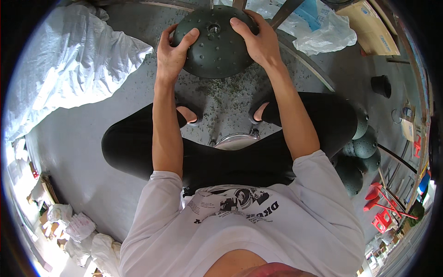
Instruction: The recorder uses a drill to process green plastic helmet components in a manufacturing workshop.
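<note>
On a grey concrete floor [87, 152] strewn with small greenish-grey crumbs sits a dark green studded dome [216, 44], rounded side up, with a small hole at its top. Both bare hands are laid on that dome: the left hand [171, 54] grips its left flank with the thumb over the upper surface and the fingers curled round the rim, and the right hand [258, 40] presses on its upper right side, fingers spread flat towards the hole; neither hand is closed, both simply clasp the shell between them. Just below the dome, the person's knees in black trousers [318, 122] spread to either side, and between them a rounded metal rim [236, 140] shows. Left of the dome lies a big crumpled white woven sack [64, 64]. Right of it, a curved metal rail [314, 67] runs across the floor, with a clear plastic bag [323, 32] and a flattened cardboard box [371, 25] beyond. Farther right and lower, a stack of similar green domes [362, 150] rests beside the right knee, a small black pot [381, 85] stands apart, and red plastic stools [380, 210] sit near the picture's edge.
</note>
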Available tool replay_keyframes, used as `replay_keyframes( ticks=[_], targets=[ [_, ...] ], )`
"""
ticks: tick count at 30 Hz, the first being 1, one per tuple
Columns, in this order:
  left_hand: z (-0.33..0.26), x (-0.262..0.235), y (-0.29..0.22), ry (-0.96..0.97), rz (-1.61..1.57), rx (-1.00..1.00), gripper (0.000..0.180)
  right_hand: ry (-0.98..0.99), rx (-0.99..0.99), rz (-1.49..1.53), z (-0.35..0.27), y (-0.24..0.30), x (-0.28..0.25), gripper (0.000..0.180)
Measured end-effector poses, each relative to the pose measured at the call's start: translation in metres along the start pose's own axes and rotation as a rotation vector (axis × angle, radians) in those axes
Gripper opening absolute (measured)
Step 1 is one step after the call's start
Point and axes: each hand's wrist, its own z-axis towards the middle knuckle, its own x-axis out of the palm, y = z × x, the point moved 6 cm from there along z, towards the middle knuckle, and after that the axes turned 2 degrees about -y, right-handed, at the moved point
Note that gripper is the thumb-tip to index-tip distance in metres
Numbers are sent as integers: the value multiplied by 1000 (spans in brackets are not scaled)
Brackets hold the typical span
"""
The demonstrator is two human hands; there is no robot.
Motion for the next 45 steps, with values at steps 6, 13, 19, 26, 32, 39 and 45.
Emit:
replay_keyframes(
  ticks=[6, 13, 19, 26, 32, 39, 45],
  targets=[
    [-2, 2, -4, -2, -6, -16, 90, -13, -7, -4, 0, 2, -2, 81],
    [-2, 2, -3, 9, -20, -1, 89, -16, -39, 23, 0, -3, 0, 81],
    [3, 3, -17, -3, -1, -6, 91, -36, -37, 124, 2, 28, -7, 80],
    [9, 1, -25, 50, 81, -5, 94, -20, -11, -41, 3, 18, -10, 80],
    [-11, 2, 28, 116, 77, -153, 100, 100, -56, 25, -7, -39, 8, 90],
    [-1, -6, 52, 36, -54, -252, 100, 151, -274, 13, -8, -37, 12, 82],
    [-1, 9, 52, 94, -9, -192, 105, 209, -343, -58, -12, -43, 14, 80]
  ],
)
